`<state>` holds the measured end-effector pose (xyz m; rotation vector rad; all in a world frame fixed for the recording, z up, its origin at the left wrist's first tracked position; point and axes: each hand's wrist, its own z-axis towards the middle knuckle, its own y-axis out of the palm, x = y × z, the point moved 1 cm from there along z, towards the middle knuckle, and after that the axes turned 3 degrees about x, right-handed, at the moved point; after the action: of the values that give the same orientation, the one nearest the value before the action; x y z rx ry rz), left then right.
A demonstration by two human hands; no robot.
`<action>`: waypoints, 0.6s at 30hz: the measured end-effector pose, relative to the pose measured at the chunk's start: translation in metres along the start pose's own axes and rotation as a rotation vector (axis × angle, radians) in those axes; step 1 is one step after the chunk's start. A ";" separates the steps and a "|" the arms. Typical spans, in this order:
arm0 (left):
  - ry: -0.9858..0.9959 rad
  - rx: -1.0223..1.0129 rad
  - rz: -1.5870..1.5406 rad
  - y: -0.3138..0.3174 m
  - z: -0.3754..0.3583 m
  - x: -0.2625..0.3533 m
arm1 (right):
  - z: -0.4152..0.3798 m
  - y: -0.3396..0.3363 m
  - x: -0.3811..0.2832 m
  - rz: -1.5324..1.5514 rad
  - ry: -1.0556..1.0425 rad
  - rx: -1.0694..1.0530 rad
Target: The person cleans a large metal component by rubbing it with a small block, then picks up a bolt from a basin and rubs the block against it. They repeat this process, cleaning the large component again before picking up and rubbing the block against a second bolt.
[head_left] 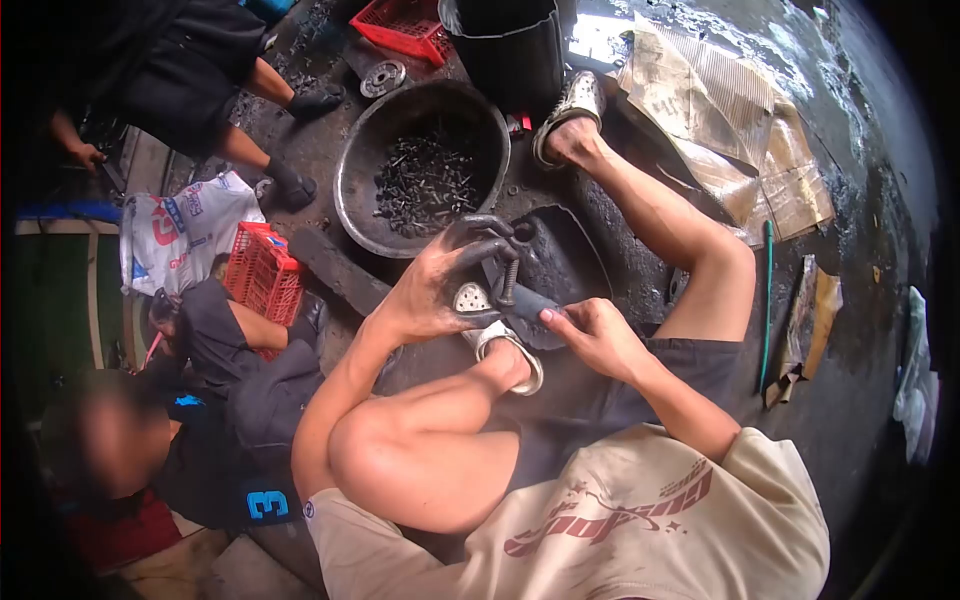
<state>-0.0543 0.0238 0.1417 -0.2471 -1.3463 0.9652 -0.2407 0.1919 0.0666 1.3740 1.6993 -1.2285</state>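
My left hand [445,278], its fingers blackened, is closed around a dark threaded bolt [510,283] that stands roughly upright, with a round dark piece [524,232] by the fingertips. In my right hand [598,335] is one end of a dark grey flat piece [531,305], pinched between thumb and fingers; its other end reaches the foot of the bolt. Just beyond my left hand sits a wide dark basin [350,205] with many small black bolts [425,180] heaped inside. A curved black sheet [565,250] lies on the floor behind my hands.
Two co-workers are at the left, one seated [215,450], one in dark shorts [190,80]. Red crates [262,275], a white sack [185,235] and a black bucket [505,60] surround the basin. Flattened cardboard [700,110] and a green rod [768,300] lie at the right.
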 end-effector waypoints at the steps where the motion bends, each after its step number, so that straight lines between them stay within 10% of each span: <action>1: -0.039 0.016 -0.039 0.002 -0.002 -0.003 | 0.000 0.001 0.000 0.013 0.006 -0.009; 12: -0.495 0.311 -0.738 0.030 -0.029 -0.021 | 0.005 -0.013 -0.015 -0.046 -0.028 -0.002; 18: -0.380 0.152 -0.237 0.011 -0.014 -0.010 | 0.015 -0.021 -0.016 -0.105 -0.036 -0.033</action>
<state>-0.0456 0.0291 0.1237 0.2198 -1.5950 0.9357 -0.2581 0.1709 0.0811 1.2494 1.7783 -1.2688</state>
